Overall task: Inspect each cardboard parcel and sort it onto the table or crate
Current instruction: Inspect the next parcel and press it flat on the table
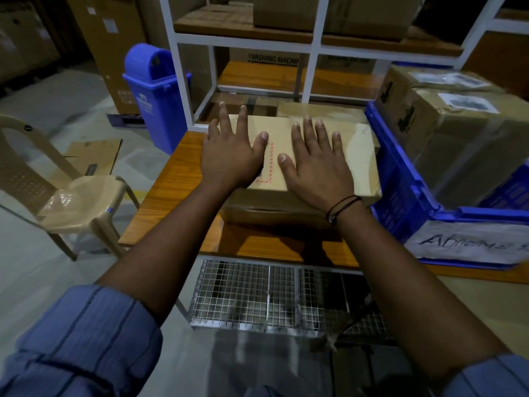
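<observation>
A flat cardboard parcel (pixel 357 156) with a red dashed label outline lies on the wooden table (pixel 169 190). My left hand (pixel 232 156) lies over its left part with straight, spread fingers. My right hand (pixel 317 164) lies flat on its middle, fingers straight too. Neither hand curls round the parcel. To the right stands a blue crate (pixel 400 196) with a white handwritten label; it holds two cardboard boxes (pixel 458 133). Another parcel (pixel 320 110) lies behind the first one.
A beige plastic chair (pixel 71 202) stands left of the table, a blue bin (pixel 154 93) behind it. White shelving (pixel 312 47) with large boxes rises behind the table. A wire-mesh rack (pixel 257 296) sits below the table's front edge. Flattened cardboard (pixel 94 156) lies on the floor.
</observation>
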The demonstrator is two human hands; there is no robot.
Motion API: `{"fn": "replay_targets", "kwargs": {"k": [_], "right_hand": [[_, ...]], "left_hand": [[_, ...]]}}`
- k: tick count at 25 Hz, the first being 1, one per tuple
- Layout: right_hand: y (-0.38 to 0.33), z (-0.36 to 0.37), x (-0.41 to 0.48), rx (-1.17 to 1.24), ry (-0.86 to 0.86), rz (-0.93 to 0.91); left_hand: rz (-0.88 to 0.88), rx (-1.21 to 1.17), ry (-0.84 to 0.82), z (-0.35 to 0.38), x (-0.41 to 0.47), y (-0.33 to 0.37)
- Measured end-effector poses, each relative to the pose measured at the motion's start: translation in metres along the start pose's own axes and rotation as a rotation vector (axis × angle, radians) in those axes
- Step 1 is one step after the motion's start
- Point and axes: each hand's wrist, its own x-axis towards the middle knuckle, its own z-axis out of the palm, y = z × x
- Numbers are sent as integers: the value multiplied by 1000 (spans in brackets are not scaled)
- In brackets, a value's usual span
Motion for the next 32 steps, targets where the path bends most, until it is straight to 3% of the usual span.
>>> {"fn": "replay_targets", "kwargs": {"k": [6, 11, 14, 17, 22, 27, 29, 32], "right_hand": [[7, -7, 5, 47, -49, -17], [27, -7, -18, 64, 34, 296], [28, -11, -22, 146, 2, 414], [41, -19, -27, 310, -68, 525], [64, -25, -39, 443, -81, 456], [78, -24, -33, 645, 307, 394], [78, -11, -27, 591, 375, 378], [75, 15, -20, 485, 331, 423]], "left_hand": [[7, -30, -36, 0, 7, -1], [27, -48, -20, 0, -2, -2], [20, -161, -162, -17, 1, -6], [-132, -292, -305, -32, -9, -11], [-103, -473, -104, -27, -40, -17], [48, -565, 254, -43, -36, -17], [83, -585, 231, -32, -28, -18], [82, -489, 100, 1, -26, -16]]}}
